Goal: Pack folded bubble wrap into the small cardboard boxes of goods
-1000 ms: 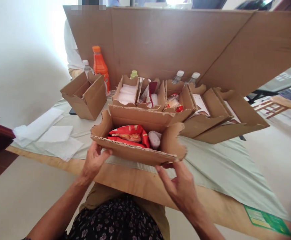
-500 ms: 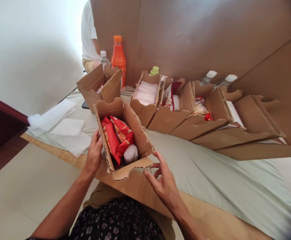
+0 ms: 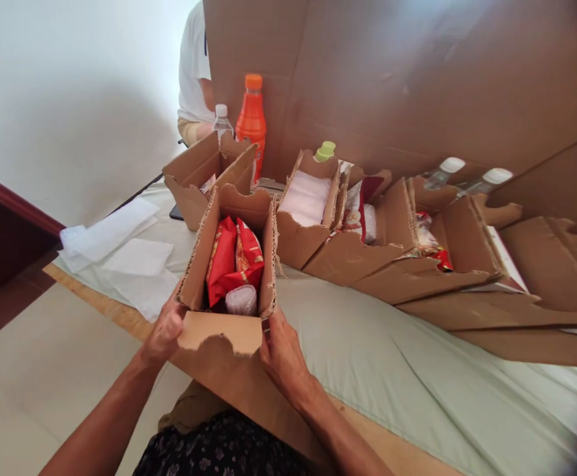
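An open cardboard box (image 3: pixel 220 334) with a scalloped front edge is held near the table's front edge. Red packets (image 3: pixel 223 258) and a small whitish roll (image 3: pixel 241 301) lie inside it. My left hand (image 3: pixel 165 328) grips the box's left side at the front corner, its fingers partly hidden behind the cardboard. On the opposite side, my right hand (image 3: pixel 284 349) holds the right front corner, with most of its fingertips out of sight against the box.
Several cardboard boxes (image 3: pixel 447 277) with packets and white cloth line the right, before a tall cardboard panel (image 3: pixel 367 79). Behind another box (image 3: pixel 184 192) at the left stand an orange bottle (image 3: pixel 251 122) and a clear one. White sheets (image 3: pixel 139 256) lie left. A person (image 3: pixel 193 73) sits beyond.
My right hand has closed on the box's right side, where its fingers were spread before. The box now faces me more squarely. The view has shifted slightly.
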Demonstrator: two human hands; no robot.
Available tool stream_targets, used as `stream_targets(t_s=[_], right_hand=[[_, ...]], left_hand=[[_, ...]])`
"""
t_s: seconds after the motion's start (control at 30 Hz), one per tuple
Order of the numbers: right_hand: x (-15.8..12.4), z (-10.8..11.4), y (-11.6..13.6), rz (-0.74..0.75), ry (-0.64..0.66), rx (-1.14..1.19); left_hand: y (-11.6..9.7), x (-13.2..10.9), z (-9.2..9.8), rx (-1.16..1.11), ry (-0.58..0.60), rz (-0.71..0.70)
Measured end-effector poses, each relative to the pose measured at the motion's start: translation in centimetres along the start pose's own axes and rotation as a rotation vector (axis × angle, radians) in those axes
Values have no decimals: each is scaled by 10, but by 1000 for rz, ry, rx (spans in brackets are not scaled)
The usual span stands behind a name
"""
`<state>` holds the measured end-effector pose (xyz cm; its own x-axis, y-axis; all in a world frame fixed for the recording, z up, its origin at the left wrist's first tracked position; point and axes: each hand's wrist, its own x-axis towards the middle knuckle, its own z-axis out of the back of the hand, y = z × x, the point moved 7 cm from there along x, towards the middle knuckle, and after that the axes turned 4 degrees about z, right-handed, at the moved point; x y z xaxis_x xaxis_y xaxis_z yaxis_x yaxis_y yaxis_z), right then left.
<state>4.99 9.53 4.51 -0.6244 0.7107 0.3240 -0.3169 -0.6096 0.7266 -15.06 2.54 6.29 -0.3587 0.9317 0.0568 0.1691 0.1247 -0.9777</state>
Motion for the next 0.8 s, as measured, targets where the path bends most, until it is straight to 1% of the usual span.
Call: stream_targets(t_s=[0.07,0.1,0.13,0.2,0.27,0.33,0.4,0.43,0.53,0.63,0.73,0.8], right_hand=[[3,-1,-1,-10,-1,-1],[4,-1,-1,-19,-4,2],[5,-1,-1,-29,-11,8],[7,-1,-2,-53,-33,32],[8,-3,-3,-76,-50,78],[9,-7,-8,-102,-55,134],[13,-13,-16,-121,-58,203],[16,-16,-22,-130,-62,243],[24,-25,-46,-173,-80,386],[28,-31,-67,-216,-115,487],[26,-33,-73,-204,-141,495],[25,-32,-72,-196,-154,485]], left_hand=[[0,-6,-1,-22,125,-20],[-1,-6,2,-42,153,-45],[-1,-5,6,-39,154,-65],[3,0,15,21,125,-65],[9,8,21,151,65,-5],[13,17,23,264,-23,51],[11,27,21,322,-99,55],[9,34,18,338,-117,43],[2,57,9,348,-111,-11],[-1,83,7,362,-128,-64],[-4,108,6,413,-198,-134],[-6,123,3,491,-283,-160]])
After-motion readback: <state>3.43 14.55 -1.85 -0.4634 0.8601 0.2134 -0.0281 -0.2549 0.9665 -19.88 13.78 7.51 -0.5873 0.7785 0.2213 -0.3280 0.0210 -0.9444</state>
